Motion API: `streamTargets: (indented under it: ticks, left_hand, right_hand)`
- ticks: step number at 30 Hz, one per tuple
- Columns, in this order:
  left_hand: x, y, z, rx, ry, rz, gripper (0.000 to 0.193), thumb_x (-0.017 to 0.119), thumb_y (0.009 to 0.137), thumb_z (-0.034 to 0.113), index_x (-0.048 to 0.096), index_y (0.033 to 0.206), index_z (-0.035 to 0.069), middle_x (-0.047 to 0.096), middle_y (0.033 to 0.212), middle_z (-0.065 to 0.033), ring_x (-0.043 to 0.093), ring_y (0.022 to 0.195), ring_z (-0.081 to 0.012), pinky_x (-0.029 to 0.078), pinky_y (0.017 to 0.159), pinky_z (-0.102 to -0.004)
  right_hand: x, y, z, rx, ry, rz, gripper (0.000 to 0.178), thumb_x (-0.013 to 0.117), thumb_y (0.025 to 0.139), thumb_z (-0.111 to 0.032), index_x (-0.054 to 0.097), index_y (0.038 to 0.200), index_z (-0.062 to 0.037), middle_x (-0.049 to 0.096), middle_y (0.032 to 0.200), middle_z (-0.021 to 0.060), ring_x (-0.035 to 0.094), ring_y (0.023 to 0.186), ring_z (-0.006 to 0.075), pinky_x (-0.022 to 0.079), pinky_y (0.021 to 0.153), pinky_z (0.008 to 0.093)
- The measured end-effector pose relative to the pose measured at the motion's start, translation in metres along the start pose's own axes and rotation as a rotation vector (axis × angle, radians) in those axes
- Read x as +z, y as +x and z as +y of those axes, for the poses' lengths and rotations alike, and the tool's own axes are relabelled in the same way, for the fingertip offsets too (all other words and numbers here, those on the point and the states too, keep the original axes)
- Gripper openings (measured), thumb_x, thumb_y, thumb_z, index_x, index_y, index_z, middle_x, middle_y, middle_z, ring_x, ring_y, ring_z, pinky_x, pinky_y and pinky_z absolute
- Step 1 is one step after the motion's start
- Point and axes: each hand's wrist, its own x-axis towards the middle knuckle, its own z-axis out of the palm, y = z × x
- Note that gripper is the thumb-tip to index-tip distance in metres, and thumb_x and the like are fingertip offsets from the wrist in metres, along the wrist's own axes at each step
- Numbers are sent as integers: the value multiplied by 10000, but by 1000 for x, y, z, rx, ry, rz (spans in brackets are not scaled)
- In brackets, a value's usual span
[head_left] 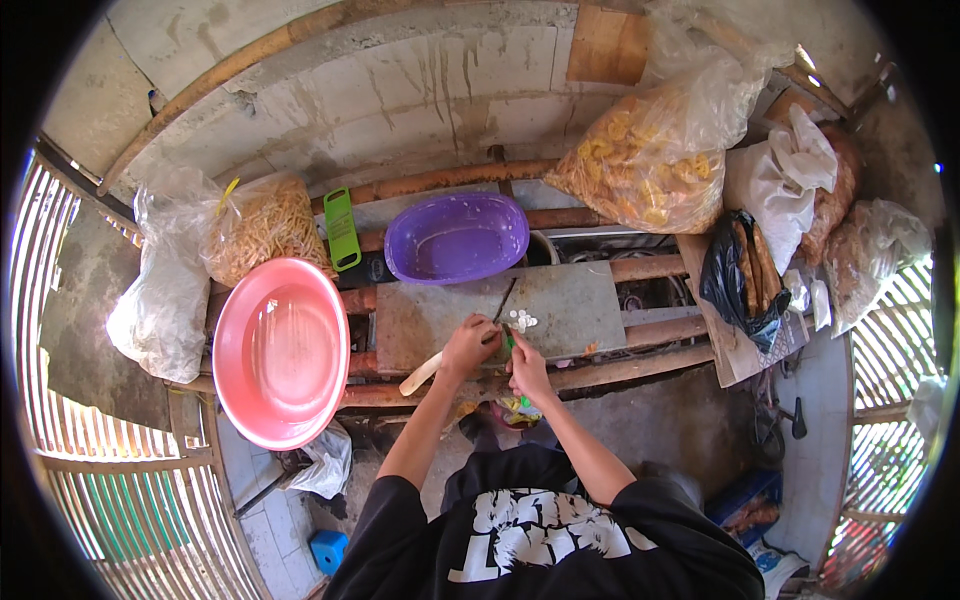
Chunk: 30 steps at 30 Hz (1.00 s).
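My left hand (471, 345) is closed around a long, pale, peeled root (421, 374), whose thick end sticks out toward the lower left. Beside it, my right hand (528, 370) grips a knife by its green handle (510, 343). The knife's blade is hard to make out. Just beyond my fingers, a narrow dark strip (507, 298) points away from me. Several thin white slices (522, 320) lie in a small heap on the grey slab (420, 310), right beside the hands.
A pink basin (285, 350) stands left of the slab; a purple tub (457, 240) sits behind it. Near the tub leans a green slicer board (341, 229). Bags of yellow snacks (650, 165) and pale sticks (270, 225) flank the back. Bamboo poles (660, 329) with gaps support everything.
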Motion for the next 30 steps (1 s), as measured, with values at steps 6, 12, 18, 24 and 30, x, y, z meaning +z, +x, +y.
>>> streamTargets:
  ticks: [6,12,18,24,30]
  left_hand:
    - [2,-4,3,-22,5,37,135,606,666,104,597,791,54,568,833,-95,545,794,-276,464,672,-345]
    - [-1,-1,0,-27,-33,6,135,619,650,105,583,765,44,565,834,-101,538,814,-284,459,683,-351]
    - [0,-1,3,-20,-24,2,135,623,645,107,571,750,39,561,839,-105,533,819,-287,456,683,-355]
    - [2,1,-2,-24,-25,-12,131,623,648,113,562,732,33,560,842,-102,531,823,-286,454,675,-360]
    - [2,1,-1,-27,-24,-10,128,622,651,107,566,734,27,560,838,-102,533,814,-285,454,671,-358]
  right_hand:
    - [-10,-14,-23,81,58,-38,368,350,902,-217,372,1269,-207,432,623,19,374,395,80,320,359,231]
    - [2,-10,-3,-427,-362,93,358,397,868,-181,422,1215,-99,508,640,149,498,544,215,404,565,313]
    - [5,-13,-13,-372,-320,99,345,403,857,-171,445,1181,-61,528,681,187,516,578,265,406,582,340]
    - [4,-16,-22,-247,-345,65,341,405,853,-167,449,1170,-51,527,680,192,517,583,296,409,590,352]
    - [6,-14,-18,-330,-350,97,344,404,842,-130,451,1168,-33,525,645,222,534,573,336,416,551,364]
